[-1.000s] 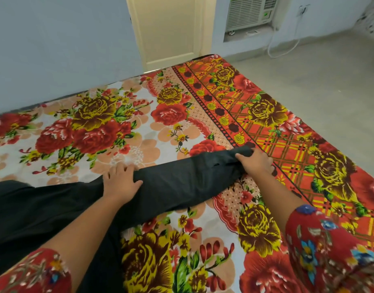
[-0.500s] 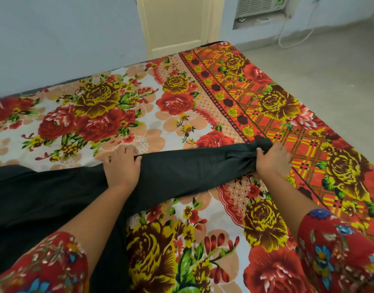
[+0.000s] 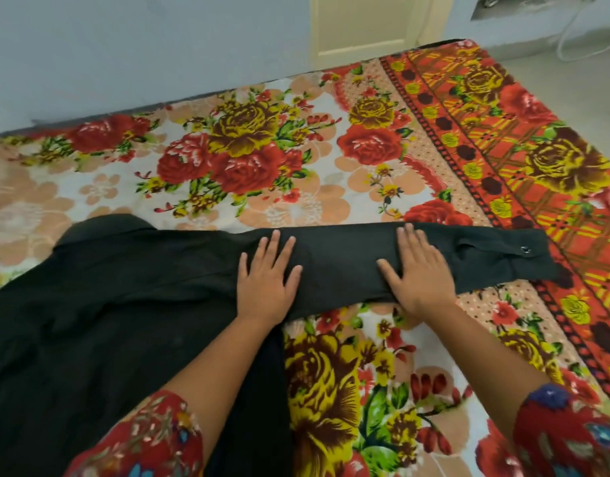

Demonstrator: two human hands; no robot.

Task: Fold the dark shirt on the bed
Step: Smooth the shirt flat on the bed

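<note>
Both hands lie flat, palms down, fingers straight and slightly spread, gripping nothing. The left hand (image 3: 267, 280) presses on the dark cloth where the shirt's body narrows into its arm. The right hand (image 3: 417, 273) presses on that arm further to the right, its heel at the near edge of the cloth. Both forearms come in from the bottom of the view, each ending in a red floral cuff (image 3: 572, 438).

Under everything is the bed (image 3: 296, 187), covered in a sheet printed with large red and yellow roses on a pale ground, with an orange lattice border along its right side. Behind the bed stands a pale blue wall (image 3: 124, 46), and the grey floor (image 3: 603, 108) shows at the right beyond the bed's edge. A cream door (image 3: 362, 22) stands at the far corner.

The dark shirt (image 3: 107, 304) lies spread on the bed, its body filling the lower left of the view. Its long sleeve (image 3: 348, 266) stretches flat to the right across the sheet and reaches onto the orange border. The sleeve end (image 3: 524, 266) lies past the right hand, untouched by either hand. A small round button (image 3: 524, 249) sits near its far edge.
</note>
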